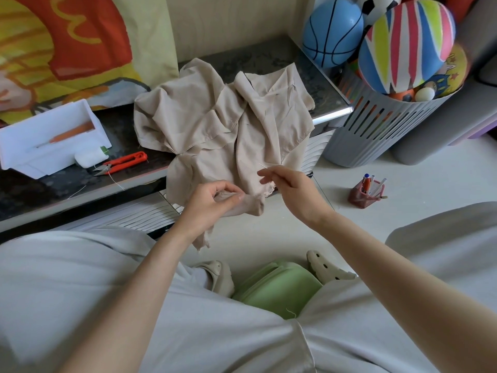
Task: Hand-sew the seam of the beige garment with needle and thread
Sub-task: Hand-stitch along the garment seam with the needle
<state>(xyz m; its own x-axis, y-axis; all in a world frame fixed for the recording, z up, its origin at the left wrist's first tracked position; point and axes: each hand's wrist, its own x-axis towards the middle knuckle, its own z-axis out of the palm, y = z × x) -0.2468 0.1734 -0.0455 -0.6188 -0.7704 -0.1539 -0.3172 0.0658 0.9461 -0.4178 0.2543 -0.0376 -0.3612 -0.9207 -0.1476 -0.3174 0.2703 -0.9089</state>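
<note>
Mid-stitch: left hand (212, 201) pinches beige garment (223, 125) edge; right hand (289, 185) pinches needle (263, 166) just beside; next, likely pierce that edge.

Illumination was bright, diffuse daylight, even across the scene; the source lay out of view. Shadows were soft: faint ones in the folds of the garment (204, 122), a darker band beneath the table (123, 133) edge. A glare strip showed on the metal trim (333, 113). The centre was sharp. The striped ball (406, 44) at top right was slightly blurred. Wide-angle distortion bent straight lines and stretched forms toward the lower corners
</note>
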